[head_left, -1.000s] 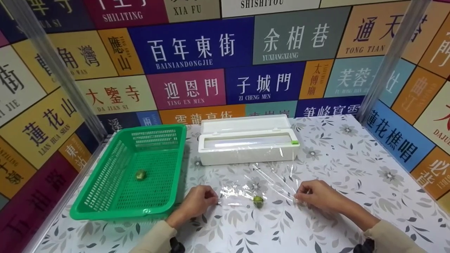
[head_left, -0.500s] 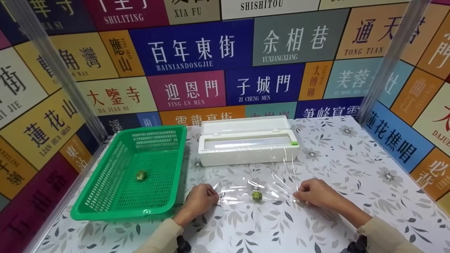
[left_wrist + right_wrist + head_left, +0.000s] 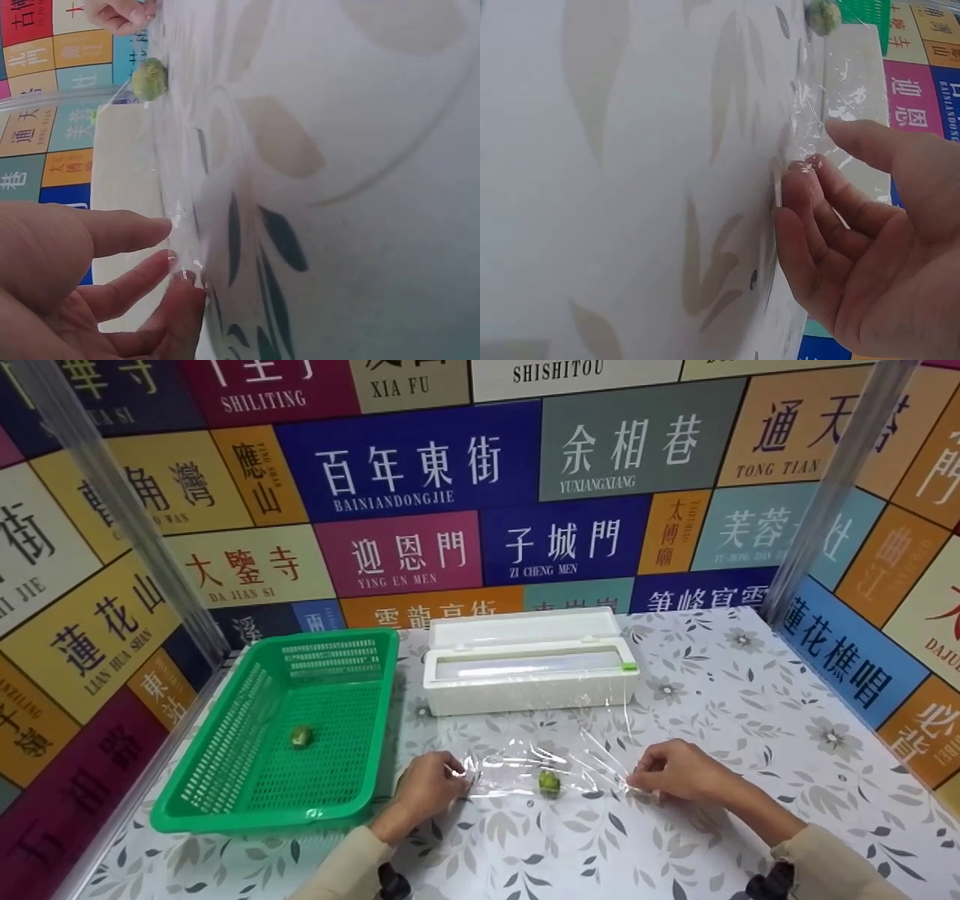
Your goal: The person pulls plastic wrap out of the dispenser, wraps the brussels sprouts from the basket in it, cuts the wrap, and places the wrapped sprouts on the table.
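Note:
A clear sheet of cling film [image 3: 517, 769] runs from the white dispenser box [image 3: 529, 664] down onto the flowered table. My left hand [image 3: 456, 781] pinches its near left corner, and my right hand [image 3: 639, 780] pinches its near right corner. A small green round fruit [image 3: 549, 784] lies between the hands at the film's near edge, seemingly under it. In the left wrist view, my fingertips [image 3: 180, 264] nip the crinkled film [image 3: 180, 172], with the fruit [image 3: 149, 79] beyond. The right wrist view shows thumb and fingers [image 3: 810, 169] closed on the film [image 3: 840, 97].
A green plastic basket [image 3: 225, 780] stands at the left, with another small green fruit [image 3: 301, 736] inside. The dispenser's lid stands open at the back. Sign-covered walls and clear posts enclose the table on three sides.
Both hands kept their pinch on the film and shifted slightly. The film's near edge has come down over the green fruit, which sits a little farther from me.

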`<move>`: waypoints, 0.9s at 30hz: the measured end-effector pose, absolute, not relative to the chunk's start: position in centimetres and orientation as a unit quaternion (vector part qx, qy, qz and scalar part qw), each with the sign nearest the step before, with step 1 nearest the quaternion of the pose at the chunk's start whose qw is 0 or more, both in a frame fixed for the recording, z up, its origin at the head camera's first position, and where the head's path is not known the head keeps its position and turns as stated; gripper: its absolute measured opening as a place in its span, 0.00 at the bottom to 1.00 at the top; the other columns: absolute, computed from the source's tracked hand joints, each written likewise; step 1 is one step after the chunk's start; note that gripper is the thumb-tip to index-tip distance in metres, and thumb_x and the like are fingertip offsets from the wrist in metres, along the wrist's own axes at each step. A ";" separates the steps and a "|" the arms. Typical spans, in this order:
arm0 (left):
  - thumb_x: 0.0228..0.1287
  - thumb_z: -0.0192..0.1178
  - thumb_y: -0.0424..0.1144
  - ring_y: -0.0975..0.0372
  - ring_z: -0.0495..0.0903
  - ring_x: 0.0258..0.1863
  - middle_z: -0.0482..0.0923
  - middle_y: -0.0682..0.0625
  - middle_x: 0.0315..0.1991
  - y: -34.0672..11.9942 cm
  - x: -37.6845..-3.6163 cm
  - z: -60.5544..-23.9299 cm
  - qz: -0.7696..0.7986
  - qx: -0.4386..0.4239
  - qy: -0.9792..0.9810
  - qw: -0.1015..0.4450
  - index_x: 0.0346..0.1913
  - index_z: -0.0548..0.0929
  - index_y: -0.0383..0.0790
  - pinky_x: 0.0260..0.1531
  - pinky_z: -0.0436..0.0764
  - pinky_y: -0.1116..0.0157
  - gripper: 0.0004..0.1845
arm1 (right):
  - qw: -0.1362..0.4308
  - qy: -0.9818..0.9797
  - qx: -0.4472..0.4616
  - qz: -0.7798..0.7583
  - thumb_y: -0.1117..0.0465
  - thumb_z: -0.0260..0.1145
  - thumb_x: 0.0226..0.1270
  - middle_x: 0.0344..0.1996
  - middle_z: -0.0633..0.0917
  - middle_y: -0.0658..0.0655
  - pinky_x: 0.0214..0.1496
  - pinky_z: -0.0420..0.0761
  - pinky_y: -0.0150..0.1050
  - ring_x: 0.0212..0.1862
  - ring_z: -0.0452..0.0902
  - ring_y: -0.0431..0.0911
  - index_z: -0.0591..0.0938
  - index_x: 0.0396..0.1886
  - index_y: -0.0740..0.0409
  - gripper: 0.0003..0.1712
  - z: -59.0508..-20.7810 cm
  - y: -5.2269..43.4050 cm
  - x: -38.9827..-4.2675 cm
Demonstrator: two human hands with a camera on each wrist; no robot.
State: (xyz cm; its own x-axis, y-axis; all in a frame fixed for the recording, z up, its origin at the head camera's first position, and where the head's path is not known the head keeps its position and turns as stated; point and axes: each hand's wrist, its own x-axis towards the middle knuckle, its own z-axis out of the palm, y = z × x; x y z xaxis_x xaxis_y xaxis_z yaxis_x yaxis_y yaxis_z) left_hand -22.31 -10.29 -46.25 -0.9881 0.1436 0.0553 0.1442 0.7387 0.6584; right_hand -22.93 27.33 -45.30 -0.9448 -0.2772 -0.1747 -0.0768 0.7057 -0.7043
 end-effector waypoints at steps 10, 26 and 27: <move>0.49 0.70 0.29 0.51 0.79 0.39 0.83 0.41 0.35 -8.5 -21.8 -45.5 -0.329 -0.165 -0.929 0.038 0.39 0.87 0.32 0.40 0.80 0.58 0.12 | 0.064 0.916 -0.208 -0.338 0.50 0.76 0.58 0.49 0.82 0.57 0.43 0.81 0.41 0.49 0.79 0.54 0.83 0.51 0.58 0.25 -43.7 26.3 -22.5; 0.52 0.74 0.33 0.54 0.83 0.43 0.86 0.42 0.43 -3.4 -23.3 -45.6 -0.367 -0.235 -0.898 -0.060 0.46 0.87 0.35 0.43 0.81 0.69 0.17 | -0.006 0.912 -0.298 -0.282 0.56 0.78 0.55 0.47 0.82 0.50 0.48 0.80 0.42 0.47 0.81 0.50 0.84 0.51 0.52 0.23 -45.3 20.1 -22.9; 0.52 0.75 0.34 0.54 0.83 0.42 0.86 0.43 0.43 -3.3 -23.4 -45.7 -0.375 -0.235 -0.894 -0.067 0.46 0.87 0.35 0.42 0.81 0.70 0.17 | 0.002 0.912 -0.296 -0.285 0.56 0.78 0.55 0.47 0.82 0.51 0.48 0.81 0.42 0.47 0.81 0.50 0.84 0.51 0.52 0.23 -45.4 20.1 -23.0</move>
